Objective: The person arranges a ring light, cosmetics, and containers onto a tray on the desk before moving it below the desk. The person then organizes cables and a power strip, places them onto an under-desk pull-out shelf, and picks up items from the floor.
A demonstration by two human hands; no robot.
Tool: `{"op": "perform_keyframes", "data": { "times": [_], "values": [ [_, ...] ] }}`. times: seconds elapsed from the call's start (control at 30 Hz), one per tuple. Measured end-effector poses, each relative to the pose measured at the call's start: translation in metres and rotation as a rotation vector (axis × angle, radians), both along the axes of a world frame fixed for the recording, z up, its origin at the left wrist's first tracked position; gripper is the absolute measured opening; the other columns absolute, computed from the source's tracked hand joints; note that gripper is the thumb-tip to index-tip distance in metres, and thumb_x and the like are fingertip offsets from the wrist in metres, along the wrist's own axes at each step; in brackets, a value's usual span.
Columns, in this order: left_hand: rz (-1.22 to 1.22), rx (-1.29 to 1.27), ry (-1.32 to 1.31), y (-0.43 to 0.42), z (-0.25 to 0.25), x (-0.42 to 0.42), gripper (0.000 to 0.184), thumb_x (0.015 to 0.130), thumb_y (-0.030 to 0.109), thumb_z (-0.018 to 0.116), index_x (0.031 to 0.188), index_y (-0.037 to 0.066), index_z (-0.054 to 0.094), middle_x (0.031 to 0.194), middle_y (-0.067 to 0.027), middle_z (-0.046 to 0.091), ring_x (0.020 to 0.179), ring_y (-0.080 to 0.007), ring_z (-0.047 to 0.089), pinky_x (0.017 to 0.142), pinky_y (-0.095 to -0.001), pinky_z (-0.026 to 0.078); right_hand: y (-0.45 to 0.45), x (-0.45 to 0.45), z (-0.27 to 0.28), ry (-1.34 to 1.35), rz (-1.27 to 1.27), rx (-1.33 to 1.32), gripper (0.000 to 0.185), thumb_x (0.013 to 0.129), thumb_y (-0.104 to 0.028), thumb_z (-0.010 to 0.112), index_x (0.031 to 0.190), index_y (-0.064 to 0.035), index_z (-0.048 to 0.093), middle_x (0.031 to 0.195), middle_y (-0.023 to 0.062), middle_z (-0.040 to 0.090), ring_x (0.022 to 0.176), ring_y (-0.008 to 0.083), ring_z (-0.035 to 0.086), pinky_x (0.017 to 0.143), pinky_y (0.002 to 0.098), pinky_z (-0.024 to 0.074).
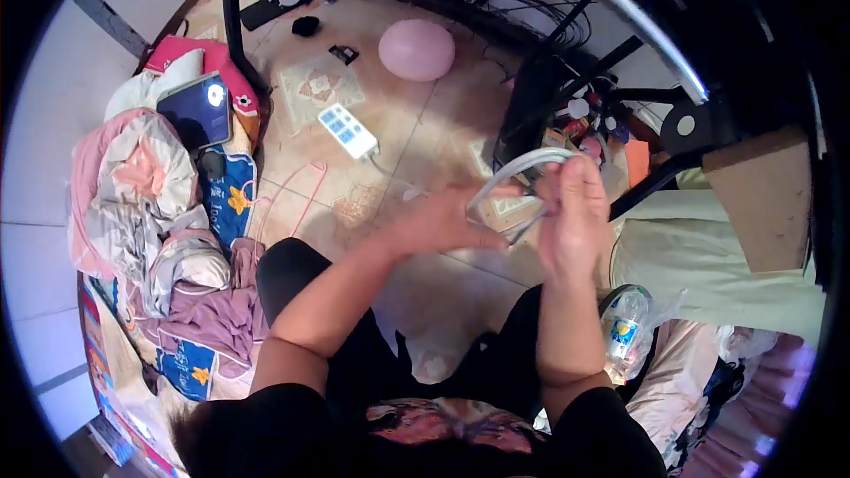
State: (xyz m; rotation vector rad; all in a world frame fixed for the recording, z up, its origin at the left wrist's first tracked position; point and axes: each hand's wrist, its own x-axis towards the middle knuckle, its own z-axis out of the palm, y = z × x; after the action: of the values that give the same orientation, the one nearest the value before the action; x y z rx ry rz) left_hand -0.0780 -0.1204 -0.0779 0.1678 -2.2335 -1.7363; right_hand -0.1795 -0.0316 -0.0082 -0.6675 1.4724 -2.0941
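Note:
My right hand [574,217] is closed around a loop of white cable [524,159], held up above the floor. The loop bulges to the left, toward my other hand. My left hand [452,219] is beside the loop's left side, fingers stretched and apart, slightly blurred; whether it touches the cable I cannot tell. On the floor beyond lies a white power strip [348,132] with blue socket panels, a pale cord leaving its near end. Where that cord runs afterward is hard to follow.
A pink balloon [416,50] rests on the tiles. To the left are a tablet [197,110], piled bedding [142,204] and a pink hanger [297,190]. At right are a cardboard piece [761,199] and a plastic bottle [625,327]. Black cables [531,0] tangle by the far wall.

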Motion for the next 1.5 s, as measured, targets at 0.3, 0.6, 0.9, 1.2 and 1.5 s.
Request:
{"op": "perform_keyframes", "data": {
  "times": [0.3,0.6,0.9,1.2,1.5],
  "values": [
    [0.412,0.34,-0.06,0.013,-0.052,-0.021,0.02,0.079,0.023,0.059,0.087,0.005,0.058,0.062,-0.0024,0.054,0.055,-0.0113,0.05,0.052,-0.0289,0.042,-0.016,0.002,-0.036,-0.319,0.22,-0.346,0.031,0.084,-0.028,0.053,0.105,-0.0062,0.047,0.096,0.0072,0.05,0.089,0.0174,0.048,0.083,0.0348,0.0398],
    [0.243,1.374,0.321,-0.026,-0.021,-0.01,0.022,0.087,0.025,0.049,0.071,0.01,0.049,0.055,0.0061,0.03,0.046,-0.0053,0.025,0.045,-0.0217,0.025,-0.004,0.032,-0.125,0.052,0.499,0.691,0.023,0.075,-0.014,0.064,0.095,-0.0059,0.057,0.078,0.0013,0.056,0.068,0.0064,0.051,0.06,0.0189,0.0421],
    [0.747,1.394,0.185,-0.048,-0.062,-0.015,0.022,0.075,0.03,0.065,0.073,0.014,0.049,0.075,0.001,0.049,0.07,-0.0105,0.048,0.068,-0.023,0.039,-0.037,0.011,-0.087,-0.287,0.034,0.087,0.021,0.08,-0.023,0.061,0.09,-0.0061,0.056,0.078,0.0016,0.056,0.073,0.0106,0.051,0.068,0.0233,0.0416],
    [0.369,1.357,0.04,-0.002,-0.083,-0.02,0.031,0.087,0.034,0.046,0.105,0.009,0.047,0.101,-0.0035,0.052,0.088,-0.0145,0.052,0.075,-0.0284,0.044,-0.058,0.044,-0.067,0.214,0.366,0.228,0.019,0.07,-0.004,0.068,0.079,-0.0051,0.051,0.084,0.0055,0.063,0.065,0.0053,0.052,0.057,0.0199,0.0432],
    [0.674,1.011,0.121,-0.016,-0.026,0.005,0.066,0.082,0.046,0.049,0.129,0.004,0.028,0.117,-0.0123,0.046,0.109,-0.0203,0.045,0.091,-0.0346,0.037,-0.059,0.003,-0.067,0.335,-0.06,0.183,0.021,0.072,-0.007,0.065,0.07,-0.0061,0.044,0.061,-0.0002,0.051,0.052,0.0055,0.047,0.044,0.0207,0.0379]
  ]
}}
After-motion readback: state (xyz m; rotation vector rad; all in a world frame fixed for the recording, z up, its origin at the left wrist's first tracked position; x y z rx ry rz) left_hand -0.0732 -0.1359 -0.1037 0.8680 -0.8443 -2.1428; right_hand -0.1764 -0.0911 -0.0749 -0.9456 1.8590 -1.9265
